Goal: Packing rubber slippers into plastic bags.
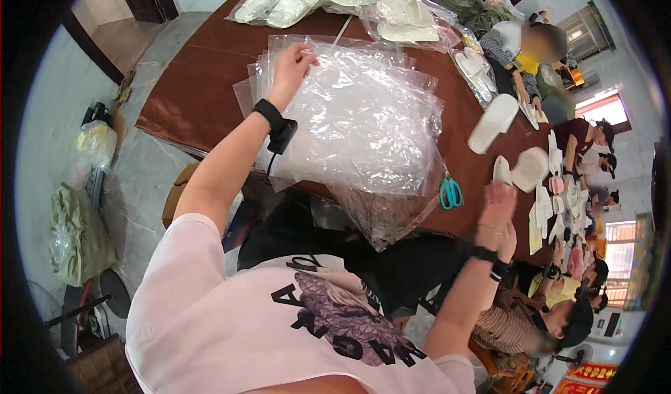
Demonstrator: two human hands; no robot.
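Note:
A thick, fanned pile of clear plastic bags (363,121) covers the middle of the brown table. At its far left edge, my left hand (290,72) has its fingertips bent together on the upper bag film. My right hand (498,209) is off to the right by the table edge, its fingers smeared by motion. A white slipper (501,170) lies just beyond those fingers; whether they touch it I cannot tell. Between the pile and my right hand lie turquoise-handled scissors (451,193), and a larger white slipper (493,123) rests farther back.
Bagged white slippers (297,6) line the far side of the brown table (192,93). Co-workers sit along the right, close to my right arm, with rows of slippers (542,209) before them. A green sack (78,237) stands on the floor at left.

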